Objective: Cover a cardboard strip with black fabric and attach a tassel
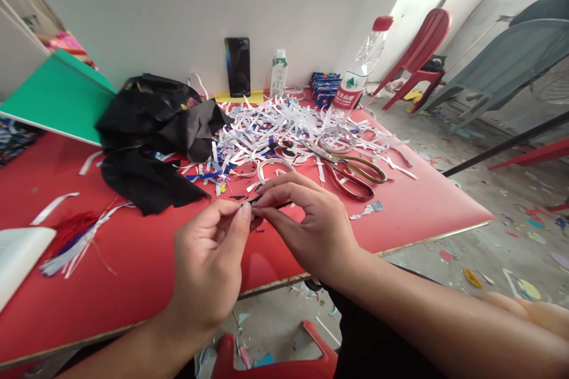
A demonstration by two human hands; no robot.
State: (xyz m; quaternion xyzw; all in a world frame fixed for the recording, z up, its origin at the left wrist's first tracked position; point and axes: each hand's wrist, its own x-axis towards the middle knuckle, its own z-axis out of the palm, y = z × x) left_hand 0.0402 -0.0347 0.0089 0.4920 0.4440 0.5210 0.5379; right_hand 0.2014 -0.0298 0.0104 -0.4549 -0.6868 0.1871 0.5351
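Note:
My left hand [208, 260] and my right hand [306, 222] meet above the front of the red table [142, 260]. Both pinch one small dark piece [254, 204] between thumb and fingertips; its shape is mostly hidden by the fingers. Just beyond the hands lie a paper ring [274, 167] and a pair of scissors [351, 174] with red and gold handles. A heap of white and blue paper strips [284, 130] spreads behind them.
Black cloth [155, 130] lies left of the strips, a green board [57, 98] at far left. A phone [237, 66], a small carton [278, 73] and a plastic bottle [358, 74] stand by the wall. Red chairs [418, 53] and paper scraps cover the floor at right.

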